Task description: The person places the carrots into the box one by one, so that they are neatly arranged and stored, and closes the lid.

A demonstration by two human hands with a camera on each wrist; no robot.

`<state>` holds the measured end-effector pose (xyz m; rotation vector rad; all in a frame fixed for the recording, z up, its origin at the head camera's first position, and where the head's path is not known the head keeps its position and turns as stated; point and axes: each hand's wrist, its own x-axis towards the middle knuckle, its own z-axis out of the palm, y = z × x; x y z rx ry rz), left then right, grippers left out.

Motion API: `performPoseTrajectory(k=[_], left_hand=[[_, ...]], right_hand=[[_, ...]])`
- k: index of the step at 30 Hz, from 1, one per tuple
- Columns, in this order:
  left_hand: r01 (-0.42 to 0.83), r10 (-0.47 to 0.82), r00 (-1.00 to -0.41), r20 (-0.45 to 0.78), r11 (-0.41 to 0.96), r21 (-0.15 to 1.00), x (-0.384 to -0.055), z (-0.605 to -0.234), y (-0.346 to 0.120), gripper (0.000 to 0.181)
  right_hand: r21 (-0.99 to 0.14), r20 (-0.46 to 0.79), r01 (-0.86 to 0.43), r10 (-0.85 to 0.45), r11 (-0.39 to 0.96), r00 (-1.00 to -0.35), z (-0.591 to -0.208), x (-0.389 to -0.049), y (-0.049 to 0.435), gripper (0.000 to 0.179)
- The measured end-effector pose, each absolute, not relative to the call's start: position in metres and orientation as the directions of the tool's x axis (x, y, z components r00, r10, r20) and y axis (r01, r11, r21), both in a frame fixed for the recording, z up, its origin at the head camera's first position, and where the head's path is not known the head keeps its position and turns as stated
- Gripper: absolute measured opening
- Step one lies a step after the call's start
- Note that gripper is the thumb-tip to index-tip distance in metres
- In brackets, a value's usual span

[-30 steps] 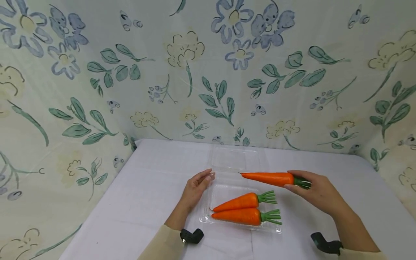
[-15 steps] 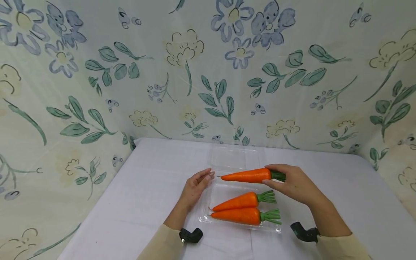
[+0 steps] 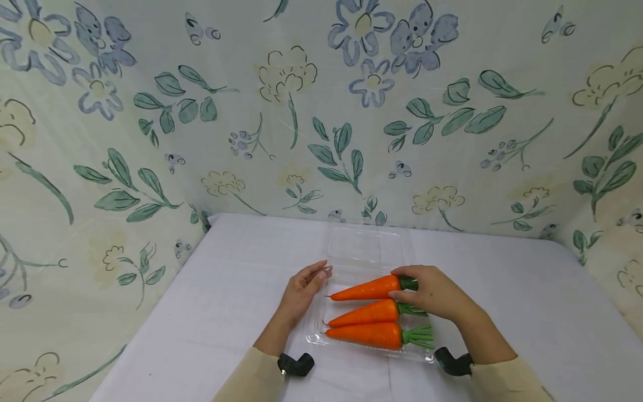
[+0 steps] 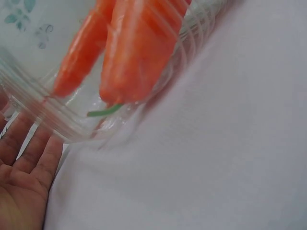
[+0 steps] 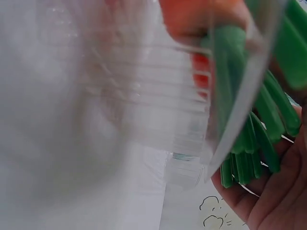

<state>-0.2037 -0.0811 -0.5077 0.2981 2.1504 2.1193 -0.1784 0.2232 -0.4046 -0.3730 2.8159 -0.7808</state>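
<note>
In the head view, my right hand (image 3: 438,294) grips an orange carrot (image 3: 364,289) near its green top, thumb on the near side and fingers on the far side. That carrot lies over the back part of a clear plastic clamshell box (image 3: 324,338). In front of it, a middle carrot (image 3: 369,314) and a front carrot (image 3: 369,335) lie side by side in the box, tips to the left. My left hand (image 3: 300,293) rests against the box's left edge. In the left wrist view, its fingers (image 4: 32,148) look fairly straight beside the clear wall.
The box's clear lid (image 3: 354,245) lies folded open toward the back. A white cloth covers the table (image 3: 226,312). Behind it hangs a floral curtain (image 3: 241,100). Black wrist cameras sit on the left (image 3: 296,364) and right (image 3: 454,362) wrists.
My right hand has brought the gripped carrot leftward and down, from the right of the box to beside the other two carrots. The left hand has stayed at the box edge.
</note>
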Motion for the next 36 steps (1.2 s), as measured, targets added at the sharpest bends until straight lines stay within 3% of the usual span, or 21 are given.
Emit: performPoseTrajectory(k=[15, 22, 26, 31, 36], left_hand=[[0.067, 0.212, -0.975, 0.066, -0.003, 0.998, -0.204, -0.508, -0.080, 0.044], [0.058, 0.214, -0.975, 0.060, -0.014, 0.998, -0.204, -0.507, -0.080, 0.044], [-0.011, 0.202, -0.979, 0.001, -0.059, 0.998, -0.208, -0.504, -0.082, 0.049], [-0.171, 0.206, -0.970, -0.130, -0.195, 0.966, -0.216, -0.498, -0.086, 0.050], [-0.254, 0.222, -0.952, -0.213, -0.176, 0.951, -0.227, -0.487, -0.087, 0.048]], right_hand=[[-0.533, -0.108, -0.256, -0.365, 0.807, -0.925, -0.405, -0.180, 0.226, 0.049], [-0.620, -0.010, -0.178, -0.235, 0.764, -0.972, -0.403, -0.180, 0.248, 0.050], [-0.681, 0.031, -0.108, -0.119, 0.724, -0.992, -0.408, -0.180, 0.264, 0.051], [-0.790, -0.074, 0.047, -0.019, 0.612, -0.997, -0.431, -0.183, 0.278, 0.053], [-0.843, -0.227, 0.195, -0.002, 0.501, -0.974, -0.456, -0.184, 0.280, 0.060]])
